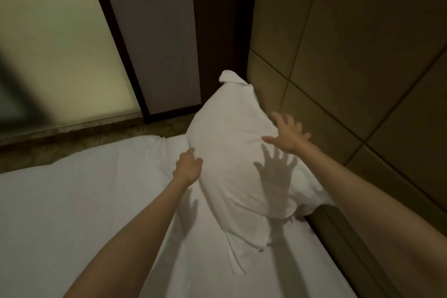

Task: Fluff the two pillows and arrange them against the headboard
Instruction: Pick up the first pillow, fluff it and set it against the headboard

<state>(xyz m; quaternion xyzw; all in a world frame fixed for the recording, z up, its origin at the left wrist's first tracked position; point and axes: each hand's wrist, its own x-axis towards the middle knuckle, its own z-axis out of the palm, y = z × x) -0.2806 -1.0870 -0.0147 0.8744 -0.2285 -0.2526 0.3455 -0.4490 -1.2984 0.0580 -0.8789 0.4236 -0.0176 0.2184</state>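
A white pillow (232,152) stands on edge on the white bed (84,213), leaning toward the padded beige headboard (350,68) on the right. My left hand (187,167) presses against the pillow's left edge with fingers curled on the fabric. Just above the pillow's right side hovers my right hand (289,136), fingers spread wide and apart from it; its shadow falls on the pillowcase. A second white pillow (312,191) lies partly hidden behind the first, against the headboard's base.
A dark wooden ledge (338,237) runs along the headboard's base at the lower right. Beyond the bed's far edge lie patterned floor (108,135), a frosted glass panel (55,51) and a dark door frame (217,19).
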